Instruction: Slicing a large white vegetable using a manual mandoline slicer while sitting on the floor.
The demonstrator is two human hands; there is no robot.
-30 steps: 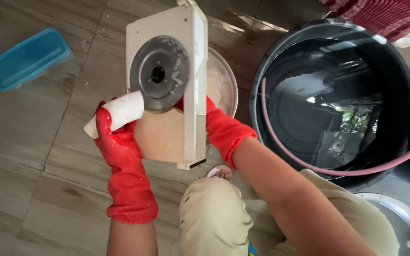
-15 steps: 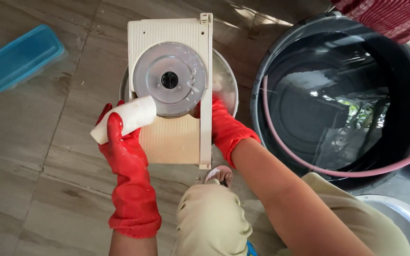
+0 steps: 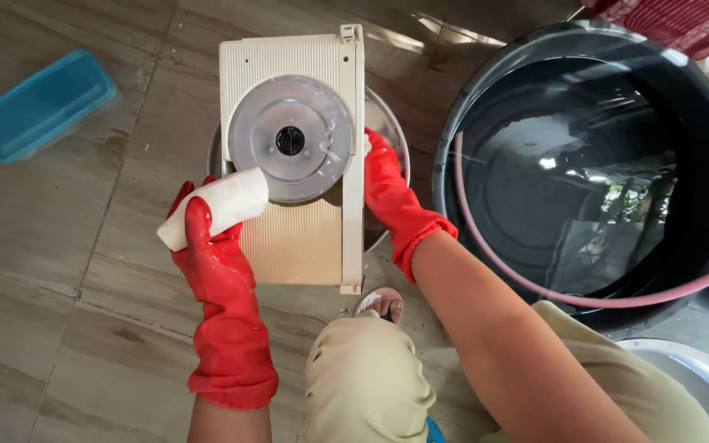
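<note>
Left hand [image 3: 211, 262], red rubber glove, is wrapped around a white sponge [image 3: 217, 205]; the sponge sticks out past the fingers toward upper right and its end touches the lower left rim of the metal disc [image 3: 290, 139]. Glove looks wet.

Right hand [image 3: 389, 193], also in a red glove, grips the right edge of the cream slicer board [image 3: 297, 242]. Fingers are mostly hidden behind the board, so only the back of the hand and wrist show; the grip is closed on the edge.

The board sits upper centre of the frame, held roughly flat to the camera, ribbed face up. The round disc with a dark centre hole is mounted on its upper half, with a few white smears on it.

Behind the board: a round steel bowl [image 3: 387, 123], mostly covered, with only its rim showing at left and right.

Right side of frame: a big black tub [image 3: 699, 123] full of water, with a pink hose [image 3: 502, 267] curving along the inside and out over the right rim. Lower right corner: part of another steel basin [image 3: 699, 369].

Upper left: a blue plastic box [image 3: 43, 102] on the tiled floor [image 3: 59, 328], well apart from the hands.

Bottom centre: the person's knee in beige trousers [image 3: 367, 377], just under the board's lower edge. Top right corner: red striped cloth [image 3: 674, 20].
</note>
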